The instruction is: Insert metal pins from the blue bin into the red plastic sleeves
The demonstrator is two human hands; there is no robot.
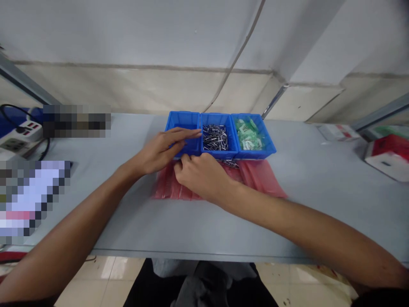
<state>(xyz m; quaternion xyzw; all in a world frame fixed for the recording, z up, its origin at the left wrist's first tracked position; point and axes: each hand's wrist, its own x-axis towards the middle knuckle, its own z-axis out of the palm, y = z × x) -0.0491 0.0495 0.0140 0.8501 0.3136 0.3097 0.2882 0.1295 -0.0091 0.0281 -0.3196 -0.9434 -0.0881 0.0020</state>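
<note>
- Across the lower view, a grey table (pixel 319 192) runs from edge to edge and carries everything else.
- Pink plastic bags (pixel 262 177) lie flat at the table's middle, just in front of the bins.
- Three blue bins stand side by side, touching, behind the bags: the left bin (pixel 182 119), the middle bin (pixel 219 118) and the right bin (pixel 268 147).
- The left hand (pixel 159 151) lies over the front rim of the left bin. Its fingers are stretched out flat and point toward the middle bin, and it holds nothing.
- The right hand (pixel 200 175) rests on the pink plastic bags, close against the front of the bins. Its fingers are curled down; I cannot tell whether they pinch anything.
- Red and white boxes (pixel 388 155) sit at the far right of the table, well apart from the hands.
- A power strip (pixel 27 128) lies at the far left.
- Green packets (pixel 249 136) fill the right bin.
- Small metal pins (pixel 215 137) fill the middle bin.
- A few loose pins (pixel 230 163) lie on the bags, just beside the right hand.
</note>
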